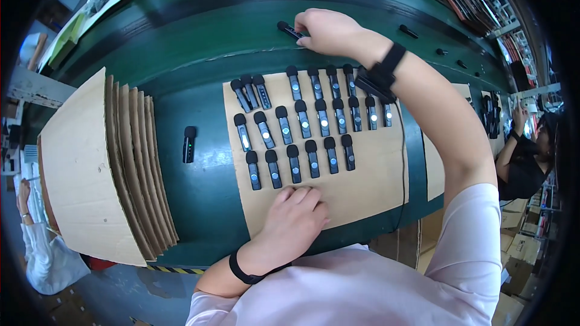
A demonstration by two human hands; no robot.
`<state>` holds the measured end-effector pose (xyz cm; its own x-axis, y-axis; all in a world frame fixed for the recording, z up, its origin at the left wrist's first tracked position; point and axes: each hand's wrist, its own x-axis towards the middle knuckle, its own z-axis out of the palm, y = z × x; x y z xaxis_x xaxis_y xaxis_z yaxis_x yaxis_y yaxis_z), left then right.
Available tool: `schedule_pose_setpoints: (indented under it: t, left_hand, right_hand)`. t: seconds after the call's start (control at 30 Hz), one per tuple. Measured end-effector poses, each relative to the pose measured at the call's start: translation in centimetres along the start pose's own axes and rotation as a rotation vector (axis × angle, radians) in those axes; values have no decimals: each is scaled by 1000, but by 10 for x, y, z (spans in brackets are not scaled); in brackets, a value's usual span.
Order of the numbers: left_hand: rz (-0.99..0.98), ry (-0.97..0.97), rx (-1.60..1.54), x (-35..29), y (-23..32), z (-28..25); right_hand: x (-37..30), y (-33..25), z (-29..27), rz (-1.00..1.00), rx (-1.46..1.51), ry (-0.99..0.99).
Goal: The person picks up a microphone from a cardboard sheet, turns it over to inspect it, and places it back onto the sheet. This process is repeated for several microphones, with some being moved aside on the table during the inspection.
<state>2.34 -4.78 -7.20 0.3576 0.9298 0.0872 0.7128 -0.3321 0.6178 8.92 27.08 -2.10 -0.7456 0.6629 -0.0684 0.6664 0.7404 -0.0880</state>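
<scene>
At the far side of the green bench, my right hand [323, 29] pinches a small black wireless clip-on microphone [288, 28] with a foam tip. My left hand [296, 214], its fingers curled, rests on the near part of a cardboard sheet [368, 175]; its palm side is hidden. Just beyond those fingers lies the nearest row of similar microphones, one of them a microphone [294, 164] by my knuckles. More rows lie farther up the sheet, and at its far left several microphones [248, 92] sit close together. Some show lit spots.
Upright cardboard sheets [90, 169] stand at left. A single microphone [189, 145] with a green light lies between them and the flat sheet. A cable [403, 175] runs down the sheet's right side. More microphones [408, 31] lie far right. People [522, 160] are at both sides.
</scene>
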Motion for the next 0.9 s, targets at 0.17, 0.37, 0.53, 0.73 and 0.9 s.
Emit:
schedule_pose_setpoints:
  t: [0.17, 0.37, 0.53, 0.73, 0.9]
  left_hand:
    - [11, 17, -5, 0, -2, 1]
    - [50, 40, 6, 3, -2, -1]
    - [27, 67, 7, -1, -3, 3]
    - [-129, 271, -286, -3, 5, -2]
    - [-111, 572, -523, 2, 21, -17]
  right_hand:
    - [42, -3, 19, 163, -63, -129]
    - [12, -6, 7, 51, 100, 40]
    - [-82, -38, -12, -86, 656, 56]
    - [-214, -62, -2, -207, 881, 208]
    - [-261, -79, 16, -163, 979, 286]
